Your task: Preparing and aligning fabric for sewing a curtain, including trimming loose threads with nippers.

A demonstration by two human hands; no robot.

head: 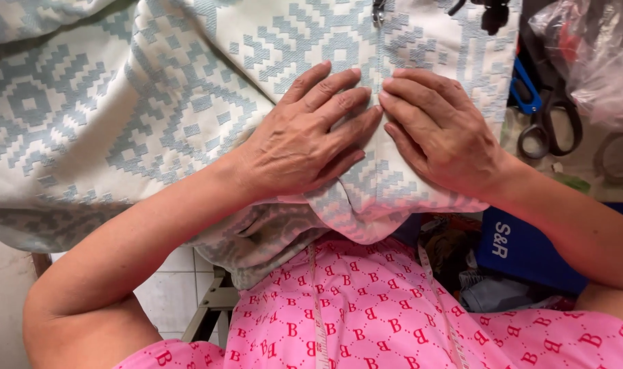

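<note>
across the lap and the work surface lies a thick woven cloth, cream with a pale blue-grey stepped geometric pattern (141, 102), bunched into soft folds to the left of the hands and hanging in a rounded fold below them. the left hand (305, 140) rests flat on it, fingers spread and pressed down, gripping nothing, its fingertips pointing toward a straight seam line (378, 82) that runs up between the two hands. just across that seam the right hand (438, 130) lies flat too, fingers close together and pressing, its tips almost meeting the left's. judging from this, the cloth is being guided along the seam; it would go best with even pressure from both palms, keeping the weave taut and the seam straight between the fingertips. the fabric looks heavy and slightly ribbed. above the fingertips a small dark metal part (378, 10) sits on the seam. to the right of the right hand lie black-handled scissors (550, 126), a blue tool (527, 92) and a crinkled clear plastic bag (591, 55).
</note>
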